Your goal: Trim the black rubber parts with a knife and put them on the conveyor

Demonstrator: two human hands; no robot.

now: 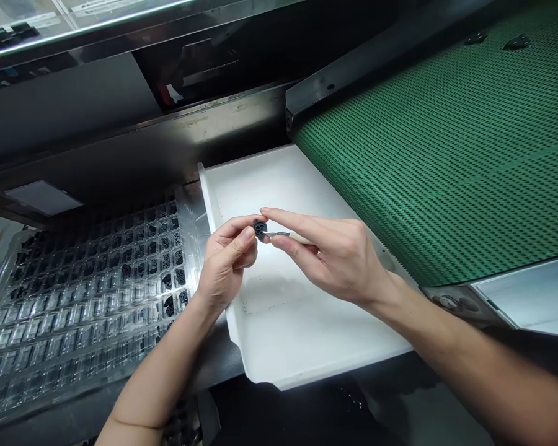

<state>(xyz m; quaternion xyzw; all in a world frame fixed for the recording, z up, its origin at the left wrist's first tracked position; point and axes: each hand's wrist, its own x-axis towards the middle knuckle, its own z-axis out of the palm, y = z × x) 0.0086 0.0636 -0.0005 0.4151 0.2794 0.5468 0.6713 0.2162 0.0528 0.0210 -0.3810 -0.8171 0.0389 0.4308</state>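
Between thumb and fingers, my left hand (227,257) pinches a small round black part (260,229) with openings in its face. My right hand (332,254) is closed around a thin knife (279,235) with a metal blade and a pale handle, mostly hidden in the palm. The blade's tip meets the black part, and my right index finger reaches over its top edge. Both hands are above a white tray (265,347) with a raised rim.
On the left lies a clear plastic blister tray (74,322), with several black parts in its pockets. A green conveyor belt (446,155) runs along the right, carrying two dark pieces (516,43) at its far end. A metal ledge (232,118) stands behind.
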